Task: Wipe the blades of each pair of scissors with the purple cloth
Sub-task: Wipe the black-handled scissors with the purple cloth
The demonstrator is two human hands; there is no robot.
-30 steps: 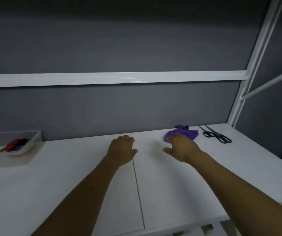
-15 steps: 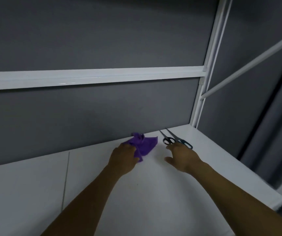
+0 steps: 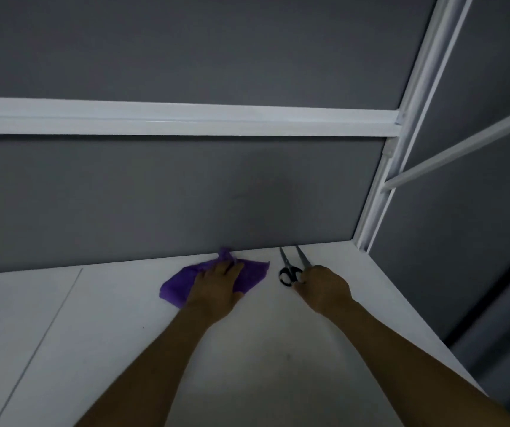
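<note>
A purple cloth [image 3: 254, 272] lies spread on the white table [image 3: 272, 349] close to the grey back wall. My left hand [image 3: 216, 286] rests flat on top of it, fingers pointing toward the wall. Just to the right lie scissors with dark handles [image 3: 290, 266], blades apart and pointing at the wall. My right hand [image 3: 324, 286] covers the right handle of the scissors; its fingertips are hidden, so the grip itself does not show.
A grey wall panel with a white horizontal rail [image 3: 186, 118] stands right behind the cloth. A white upright frame post [image 3: 383, 186] rises at the table's back right corner. The table's right edge runs diagonally beside my right forearm.
The view swung right, so the tray at the left is gone. My left hand moved onto the cloth, flattening it. My right hand shifted from the cloth to the scissors' handles.
</note>
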